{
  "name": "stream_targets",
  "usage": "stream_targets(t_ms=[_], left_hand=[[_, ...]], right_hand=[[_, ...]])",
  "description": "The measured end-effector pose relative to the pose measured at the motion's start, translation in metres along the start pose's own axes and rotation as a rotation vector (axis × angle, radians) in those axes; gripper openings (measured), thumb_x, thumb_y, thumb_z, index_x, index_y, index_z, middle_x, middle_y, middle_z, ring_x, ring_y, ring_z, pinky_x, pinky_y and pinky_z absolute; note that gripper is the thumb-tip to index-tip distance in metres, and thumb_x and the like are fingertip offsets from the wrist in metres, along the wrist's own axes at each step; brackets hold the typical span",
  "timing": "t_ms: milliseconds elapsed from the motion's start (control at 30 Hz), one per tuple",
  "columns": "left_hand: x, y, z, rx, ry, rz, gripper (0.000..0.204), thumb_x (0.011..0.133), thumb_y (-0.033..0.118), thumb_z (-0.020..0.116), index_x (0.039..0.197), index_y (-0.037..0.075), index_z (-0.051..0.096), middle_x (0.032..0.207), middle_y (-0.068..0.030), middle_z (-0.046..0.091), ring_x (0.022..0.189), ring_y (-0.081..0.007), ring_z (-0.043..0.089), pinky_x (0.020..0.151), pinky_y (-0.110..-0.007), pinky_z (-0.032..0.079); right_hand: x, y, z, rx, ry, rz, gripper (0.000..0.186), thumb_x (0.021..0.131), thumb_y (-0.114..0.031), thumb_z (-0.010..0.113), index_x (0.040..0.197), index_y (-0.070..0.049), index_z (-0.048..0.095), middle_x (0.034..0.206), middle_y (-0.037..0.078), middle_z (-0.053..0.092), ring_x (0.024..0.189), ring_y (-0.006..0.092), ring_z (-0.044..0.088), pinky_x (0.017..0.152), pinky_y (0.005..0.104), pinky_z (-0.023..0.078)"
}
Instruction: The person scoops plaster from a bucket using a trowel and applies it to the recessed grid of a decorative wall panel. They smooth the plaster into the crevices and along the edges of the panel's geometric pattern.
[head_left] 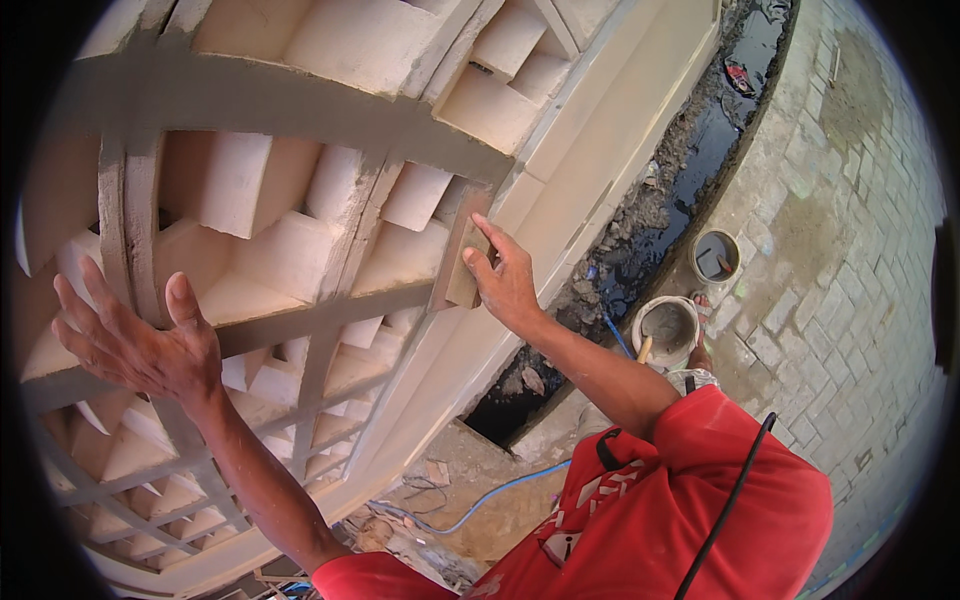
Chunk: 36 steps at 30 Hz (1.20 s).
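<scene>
My right hand grips a plastering float, a flat board with a block handle. The board lies against the edge of a wall of pale openwork blocks, where a grey mortar band meets the smooth border. Fingers and thumb close round the float's handle. On the left, my left hand is raised with its fingers spread and holds nothing. It is in front of the blocks, over a grey joint; whether the palm touches the wall I cannot tell.
A ditch of dark water runs along the wall's foot. On the paving beyond stand a bucket of grey mortar and a bucket of liquid. My foot is beside them. A blue hose crosses the ground.
</scene>
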<state>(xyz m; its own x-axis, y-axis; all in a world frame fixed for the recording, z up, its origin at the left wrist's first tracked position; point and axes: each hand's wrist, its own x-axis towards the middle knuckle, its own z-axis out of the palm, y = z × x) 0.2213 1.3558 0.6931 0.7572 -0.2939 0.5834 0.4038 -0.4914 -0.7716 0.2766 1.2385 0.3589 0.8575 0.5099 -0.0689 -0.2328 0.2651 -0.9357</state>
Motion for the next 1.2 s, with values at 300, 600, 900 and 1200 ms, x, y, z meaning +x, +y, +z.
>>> stream_targets(t_ms=[300,600,900,1200], left_hand=[[-0.003,-0.002,-0.003,0.036,-0.028,-0.007,0.069,0.088,0.066,0.043,0.139,0.019,0.044,0.147,-0.0082,0.036,0.136,-0.039,0.027,0.109,-0.053,0.021],[-0.004,-0.003,-0.003,0.035,-0.034,-0.001,0.069,0.088,0.066,0.043,0.139,0.02,0.044,0.147,-0.0071,0.036,0.137,-0.0363,0.026,0.111,-0.051,0.021],[-0.002,-0.001,0.0,0.031,-0.015,0.0,0.069,0.088,0.066,0.043,0.139,0.019,0.045,0.147,-0.0068,0.037,0.136,-0.0367,0.027,0.11,-0.052,0.022],[-0.002,0.002,-0.002,0.009,-0.013,-0.025,0.068,0.087,0.065,0.045,0.139,0.021,0.045,0.148,-0.0056,0.036,0.137,-0.0375,0.027,0.109,-0.053,0.021]], right_hand=[[0.03,-0.019,-0.024,0.138,0.082,0.112,0.046,0.087,-0.017,0.056,0.128,0.002,0.051,0.113,0.021,0.06,0.107,0.031,0.057,0.096,0.0373,0.041],[-0.003,-0.012,-0.018,-0.03,0.082,-0.09,0.046,0.086,-0.018,0.057,0.127,0.001,0.052,0.105,0.022,0.061,0.097,0.0344,0.058,0.091,0.0404,0.044],[0.0,-0.024,-0.005,-0.165,-0.053,-0.09,0.047,0.086,-0.016,0.055,0.128,0.003,0.051,0.108,0.024,0.06,0.104,0.0347,0.058,0.092,0.0395,0.044],[0.025,-0.037,0.005,-0.121,0.091,-0.208,0.046,0.085,-0.014,0.057,0.128,0.001,0.052,0.096,0.02,0.06,0.087,0.0291,0.058,0.082,0.039,0.045]])
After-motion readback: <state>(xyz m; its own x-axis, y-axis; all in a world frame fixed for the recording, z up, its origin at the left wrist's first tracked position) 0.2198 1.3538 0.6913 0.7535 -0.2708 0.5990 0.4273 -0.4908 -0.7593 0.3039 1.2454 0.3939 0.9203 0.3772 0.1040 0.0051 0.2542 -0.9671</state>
